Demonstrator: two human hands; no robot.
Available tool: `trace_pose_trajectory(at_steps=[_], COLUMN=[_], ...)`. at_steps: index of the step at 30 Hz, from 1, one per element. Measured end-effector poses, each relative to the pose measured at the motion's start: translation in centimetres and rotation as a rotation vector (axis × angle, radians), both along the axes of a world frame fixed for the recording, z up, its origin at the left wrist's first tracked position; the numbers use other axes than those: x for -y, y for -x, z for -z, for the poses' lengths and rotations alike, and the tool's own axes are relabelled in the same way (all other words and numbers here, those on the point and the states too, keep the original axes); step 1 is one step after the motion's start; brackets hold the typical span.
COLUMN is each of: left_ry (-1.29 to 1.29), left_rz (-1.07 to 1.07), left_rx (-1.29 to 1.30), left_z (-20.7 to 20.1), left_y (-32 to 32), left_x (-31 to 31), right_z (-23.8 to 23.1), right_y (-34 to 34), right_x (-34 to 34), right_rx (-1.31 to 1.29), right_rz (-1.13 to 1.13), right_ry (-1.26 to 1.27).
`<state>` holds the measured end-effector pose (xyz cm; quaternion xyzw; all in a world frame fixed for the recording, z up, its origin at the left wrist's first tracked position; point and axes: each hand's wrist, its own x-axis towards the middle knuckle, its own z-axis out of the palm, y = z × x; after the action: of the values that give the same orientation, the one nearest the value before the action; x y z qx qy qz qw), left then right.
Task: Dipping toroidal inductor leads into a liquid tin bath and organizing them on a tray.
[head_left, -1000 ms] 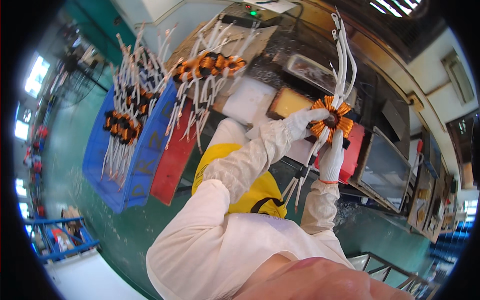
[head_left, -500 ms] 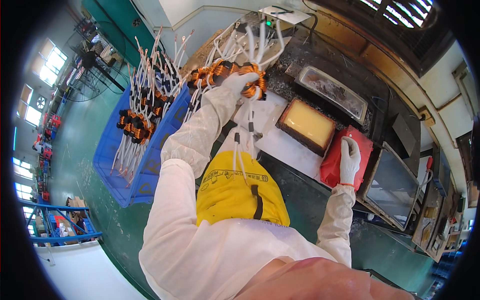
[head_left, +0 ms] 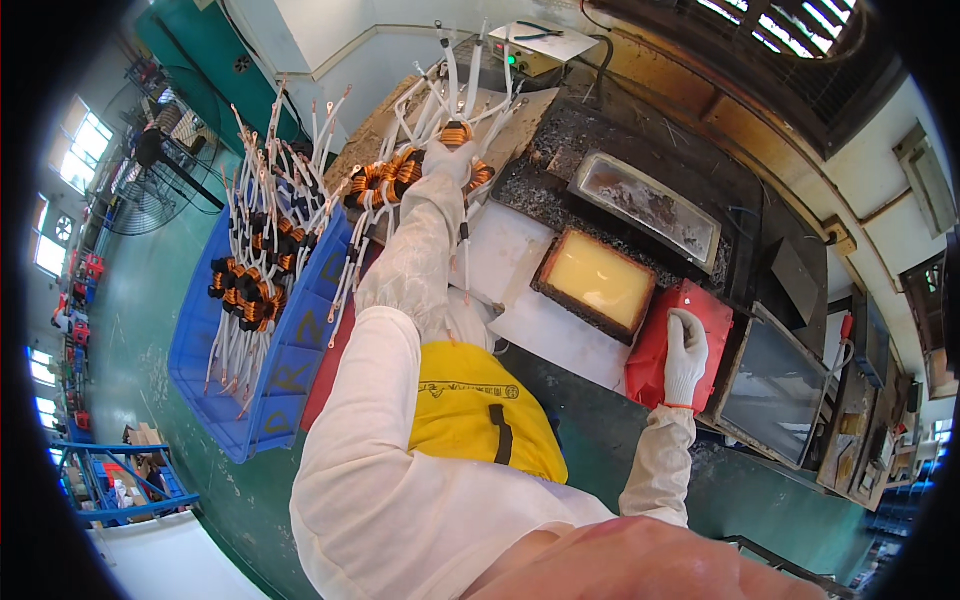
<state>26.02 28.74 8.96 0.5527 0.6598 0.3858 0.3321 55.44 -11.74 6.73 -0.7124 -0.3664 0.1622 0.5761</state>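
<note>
Left: blue plastic crate [head_left: 300, 345], holding orange copper-wound ring coils with white leads [head_left: 262, 305]. Right of the crate: row of like coils [head_left: 400, 175]. Centre: dark-walled rectangular yellow-filled tray [head_left: 584, 312]; silver rectangular metal pan [head_left: 640, 200] behind, white flat sheet [head_left: 555, 340] before. Right of the tray: red plastic box [head_left: 655, 335], then grey rectangular framed panel [head_left: 775, 380].

Coils [head_left: 455, 133]: copper-orange windings, black bands
Leads [head_left: 474, 75]: white, copper-coloured tips
Right hand [head_left: 686, 355]: white glove, orange cuff edge
Lap cloth [head_left: 460, 430]: yellow, dark print, black strip
Crate [head_left: 308, 318]: blue
Pan [head_left: 582, 316]: dark rim, pale yellow fill
Container [head_left: 652, 345]: red
Floor [head_left: 140, 340]: green
</note>
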Motion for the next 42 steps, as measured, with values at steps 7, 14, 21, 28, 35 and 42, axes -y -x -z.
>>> trace_pose_trajectory(at_steps=[7,14,21,28,35,42], left_ry=[-0.101,-0.358,-0.616,-0.772,-0.637,-0.683], left_rz=[0.022,0.137,0.259,0.406,0.454,0.54], left_rx=[-0.084,-0.303,-0.871,-1.057,-0.935,-0.787], left_z=[3.6,6.0,8.9,10.3,8.2,5.1], left_y=[-1.4,0.7,4.9,10.5,8.9,8.5], left_x=[-1.7,5.3,11.0,10.7,12.5,12.6], right_z=[0.3,0.4,0.7,0.1,0.2,0.2], right_y=[0.0,-0.2,-0.3,0.2,0.3,0.2], right_x=[0.1,-0.1,-0.1,0.2,0.2,0.3], right_rx=[-0.087,-0.068,-0.081,-0.023,-0.024,-0.044], right_rz=[0.038,0.027,0.008,0.019,0.009,0.014], right_ry=[-0.009,-0.007,-0.015,0.0,-0.021,-0.011])
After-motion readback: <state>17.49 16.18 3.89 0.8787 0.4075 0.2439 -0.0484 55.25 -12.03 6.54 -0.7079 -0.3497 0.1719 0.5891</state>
